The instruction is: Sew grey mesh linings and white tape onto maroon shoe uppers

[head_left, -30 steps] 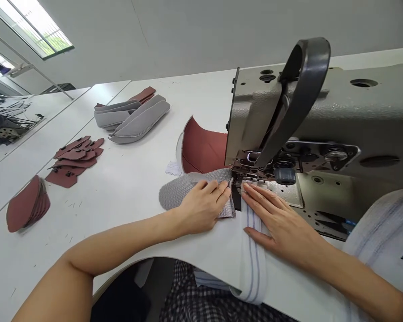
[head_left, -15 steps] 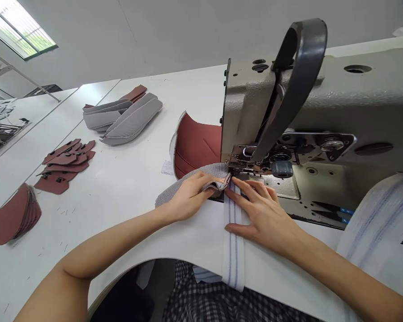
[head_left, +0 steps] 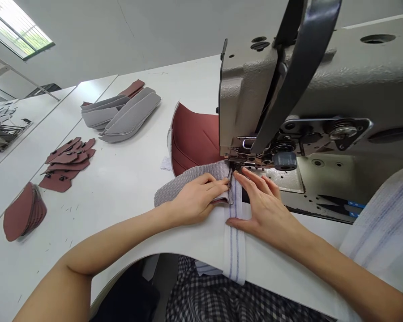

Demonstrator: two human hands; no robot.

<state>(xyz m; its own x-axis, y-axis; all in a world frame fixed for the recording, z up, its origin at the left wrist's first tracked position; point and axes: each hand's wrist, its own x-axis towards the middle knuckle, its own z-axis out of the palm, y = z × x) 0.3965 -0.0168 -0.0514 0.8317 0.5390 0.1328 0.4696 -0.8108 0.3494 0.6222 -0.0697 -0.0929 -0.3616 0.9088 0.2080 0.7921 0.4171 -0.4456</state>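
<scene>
The left hand (head_left: 199, 197) pressed its fingers together on the grey mesh piece (head_left: 174, 185); whether its thumb pinched underneath, I could not tell. That piece lay inward from the bench's (head_left: 121, 188) curved near edge, its right end by the sewing machine's (head_left: 243, 94) foot. The right hand's (head_left: 265, 203) grip was spread, thumb on the striped band (head_left: 234, 250), which crossed the near edge.

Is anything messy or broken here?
A bit messy: thin dark bits, maybe thread ends, lie scattered on the white table, and the small reddish-brown pieces sit in an uneven heap. A thin line like a crack runs down the grey wall. The striped band by the right hand looks undamaged.
</scene>
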